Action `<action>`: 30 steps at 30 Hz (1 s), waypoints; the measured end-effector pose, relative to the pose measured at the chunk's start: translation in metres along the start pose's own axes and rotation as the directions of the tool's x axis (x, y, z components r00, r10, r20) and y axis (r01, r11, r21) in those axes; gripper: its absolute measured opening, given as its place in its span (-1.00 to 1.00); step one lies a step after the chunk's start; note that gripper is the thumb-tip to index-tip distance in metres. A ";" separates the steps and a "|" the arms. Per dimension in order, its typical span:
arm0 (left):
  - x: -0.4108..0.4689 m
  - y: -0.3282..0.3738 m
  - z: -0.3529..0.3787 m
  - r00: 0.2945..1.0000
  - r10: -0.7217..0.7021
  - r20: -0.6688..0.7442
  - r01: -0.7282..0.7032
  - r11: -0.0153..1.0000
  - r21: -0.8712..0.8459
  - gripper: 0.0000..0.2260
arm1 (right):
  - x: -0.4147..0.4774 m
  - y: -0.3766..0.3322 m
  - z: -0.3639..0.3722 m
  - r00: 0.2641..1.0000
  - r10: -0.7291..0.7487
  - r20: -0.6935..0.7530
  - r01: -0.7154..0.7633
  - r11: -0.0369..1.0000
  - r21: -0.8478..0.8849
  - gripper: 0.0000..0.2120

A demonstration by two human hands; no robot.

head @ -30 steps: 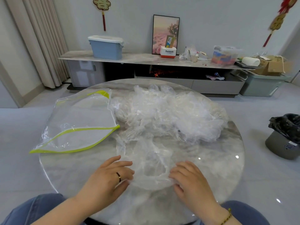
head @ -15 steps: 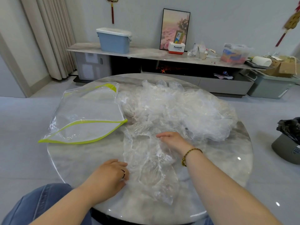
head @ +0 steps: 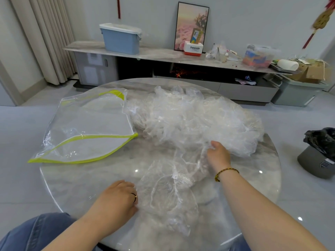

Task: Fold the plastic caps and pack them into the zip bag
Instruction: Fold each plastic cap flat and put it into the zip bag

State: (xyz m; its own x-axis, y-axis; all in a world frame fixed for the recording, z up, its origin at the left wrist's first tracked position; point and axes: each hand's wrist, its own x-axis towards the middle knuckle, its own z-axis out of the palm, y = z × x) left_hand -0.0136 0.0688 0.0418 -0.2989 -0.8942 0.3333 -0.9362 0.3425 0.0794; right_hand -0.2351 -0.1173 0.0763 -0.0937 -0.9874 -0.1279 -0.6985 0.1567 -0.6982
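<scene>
Head view: the left hand point(head: 117, 198) sits low centre, fingers point(head: 131, 192) pressed together on the left edge of a plastic cap point(head: 166, 194) spread flat on the marble worktop point(head: 72, 182). The right hand point(head: 218, 154), right of centre, meets the pile of plastic caps point(head: 190, 124), its fingers buried in film, so I cannot tell its grip. The zip bag point(head: 87, 131) lies at left, mouth gaping, just beside the pile.
</scene>
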 end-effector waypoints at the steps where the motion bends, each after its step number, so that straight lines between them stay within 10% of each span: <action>1: 0.000 0.001 0.001 1.000 -0.005 -0.013 0.005 1.000 0.006 -0.72 | -0.002 0.003 -0.008 1.000 -0.014 -0.015 0.013 0.998 -0.063 -0.57; 7: 0.002 0.007 -0.005 0.994 -0.039 -0.102 0.042 0.999 0.034 -0.71 | -0.039 0.009 -0.043 0.960 -0.278 0.012 0.263 0.891 -0.370 -0.50; 12: -0.001 0.007 -0.012 0.997 -0.049 -0.061 0.048 0.999 -0.015 -0.71 | -0.086 0.027 -0.048 0.711 -0.699 -0.076 0.638 0.687 -0.348 -0.78; 16: -0.010 0.004 -0.018 0.988 -0.101 0.113 0.123 0.971 -0.207 -0.82 | -0.109 0.038 -0.025 0.827 -0.397 0.398 0.526 0.796 -0.299 -0.88; 21: 0.009 -0.005 -0.032 0.794 -0.541 0.277 0.531 0.396 -0.749 -0.80 | -0.102 0.033 -0.001 0.884 -0.164 0.438 0.306 0.911 -0.275 -0.71; 25: 0.036 -0.001 -0.015 0.626 -0.683 0.376 0.744 0.380 -0.549 -0.77 | -0.105 0.024 0.014 0.863 -0.250 0.440 0.393 0.879 -0.271 -0.82; 30: 0.044 -0.003 0.004 0.617 -0.663 0.425 0.783 0.463 -0.415 -0.72 | -0.105 0.024 0.023 0.860 -0.328 0.391 0.456 0.838 -0.299 -0.75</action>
State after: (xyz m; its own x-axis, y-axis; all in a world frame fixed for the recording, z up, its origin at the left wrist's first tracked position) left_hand -0.0250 0.0277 0.0519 0.3573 -0.9011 -0.2458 -0.5911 -0.4219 0.6874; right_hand -0.2260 -0.0097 0.0568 0.4261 -0.8910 -0.1567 -0.8405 -0.3258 -0.4328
